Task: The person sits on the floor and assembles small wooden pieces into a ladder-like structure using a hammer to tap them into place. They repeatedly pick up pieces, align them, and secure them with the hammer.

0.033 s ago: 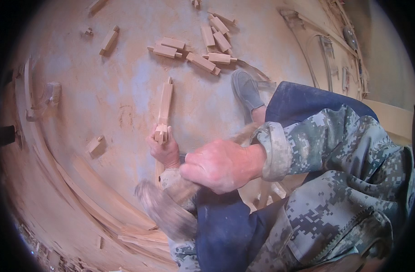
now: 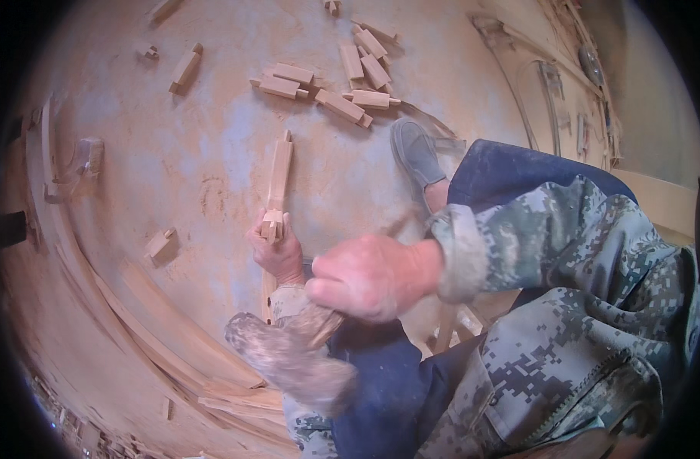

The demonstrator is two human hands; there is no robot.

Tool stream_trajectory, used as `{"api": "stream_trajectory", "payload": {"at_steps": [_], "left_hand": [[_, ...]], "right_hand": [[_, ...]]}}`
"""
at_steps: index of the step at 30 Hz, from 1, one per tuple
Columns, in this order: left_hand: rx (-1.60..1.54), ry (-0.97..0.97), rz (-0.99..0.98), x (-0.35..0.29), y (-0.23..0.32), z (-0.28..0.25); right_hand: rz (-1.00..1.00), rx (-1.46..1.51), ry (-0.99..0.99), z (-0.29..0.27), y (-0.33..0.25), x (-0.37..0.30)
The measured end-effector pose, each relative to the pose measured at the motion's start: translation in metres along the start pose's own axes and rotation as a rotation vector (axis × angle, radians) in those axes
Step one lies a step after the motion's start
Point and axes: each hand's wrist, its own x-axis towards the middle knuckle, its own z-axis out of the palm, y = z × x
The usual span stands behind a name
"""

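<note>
My right hand (image 2: pixel 369 277) is closed round the handle of a wooden mallet (image 2: pixel 296 363). Its heavy, worn head is smeared by motion and hangs over my left forearm and the dark blue cloth on my leg. Further left, my left hand (image 2: pixel 279 256) grips a pale wooden piece (image 2: pixel 280 172) near its lower end. That piece stretches away from me, with a narrow tenon at its far tip and a stepped, joint-like end between my fingers. Below that hand shows a wooden strip (image 2: pixel 269 297) with small dark slots; my wrist partly covers it.
Several short tenoned wooden blocks (image 2: pixel 341 108) lie scattered on the dusty floor ahead. A single block (image 2: pixel 161 245) rests to the left. Long boards (image 2: pixel 158 306) run along the left side. My shoe (image 2: pixel 419 153) is beyond my right hand; tools and frames (image 2: pixel 553 84) lie far right.
The mallet head has shifted slightly, and more of it shows below my right hand. My right hand has moved only a little. My left hand and the wooden piece stay in place.
</note>
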Motion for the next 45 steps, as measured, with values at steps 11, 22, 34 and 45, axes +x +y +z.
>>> {"api": "stream_trajectory", "payload": {"at_steps": [11, 22, 34, 45], "left_hand": [[-0.074, -0.026, 0.007, 0.007, 0.018, -0.03], [-0.071, -0.032, 0.076, 0.062, 0.044, -0.027], [0.31, 0.0, -0.171, -0.025, 0.003, -0.105], [-0.437, 0.079, -0.265, -0.002, 0.088, -0.12]], "right_hand": [[0.653, 0.185, 0.006, 0.062, 0.064, -0.046], [1.136, 0.274, -0.33, 0.048, 0.152, -0.08], [0.788, -0.477, 0.1, -0.024, 0.249, 0.113], [0.667, 0.461, 0.232, -0.028, 0.177, 0.063]]}}
